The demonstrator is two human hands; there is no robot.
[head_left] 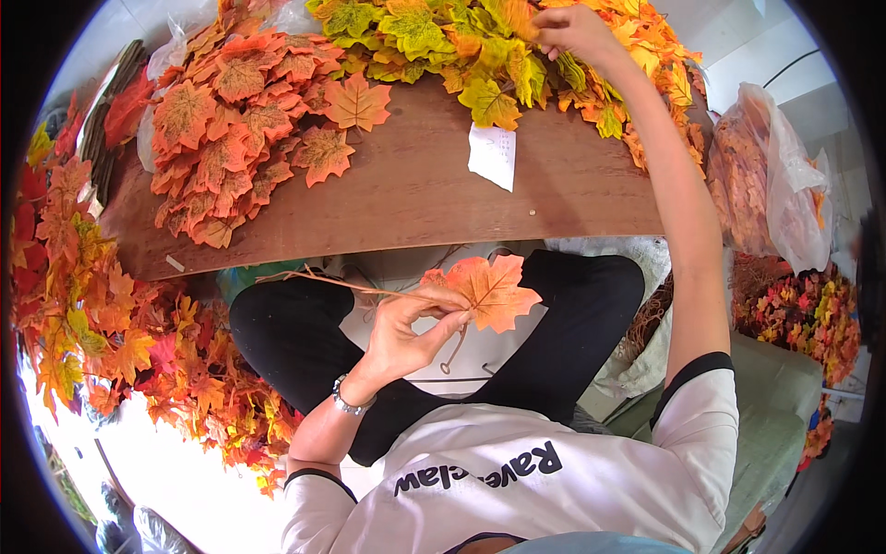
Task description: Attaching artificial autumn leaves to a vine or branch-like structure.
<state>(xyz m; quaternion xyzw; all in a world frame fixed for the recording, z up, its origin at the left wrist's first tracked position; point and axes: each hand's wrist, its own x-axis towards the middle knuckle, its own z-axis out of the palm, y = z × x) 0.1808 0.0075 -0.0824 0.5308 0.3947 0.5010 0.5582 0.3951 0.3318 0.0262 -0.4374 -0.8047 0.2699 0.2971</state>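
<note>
My left hand (417, 325) is above my lap, pinching an orange artificial maple leaf (498, 294) between thumb and fingers. A thin brown stem (318, 277) with a small loop at one end is in the same grip, sticking out to the left and below. At the far side of the table my right hand (577, 39) reaches into a heap of yellow-green artificial leaves (411, 32). Its fingers are closed on a blurred orange-yellow leaf (519, 20) at the heap's top.
On the brown table (388, 198) lie a pile of red-orange leaves (231, 120) at left and yellow-orange leaves (678, 78) at right. A white paper slip (493, 157) lies mid-table. A bagged bundle of leaves (766, 175) stands at right; leaf garlands (120, 332) hang at left.
</note>
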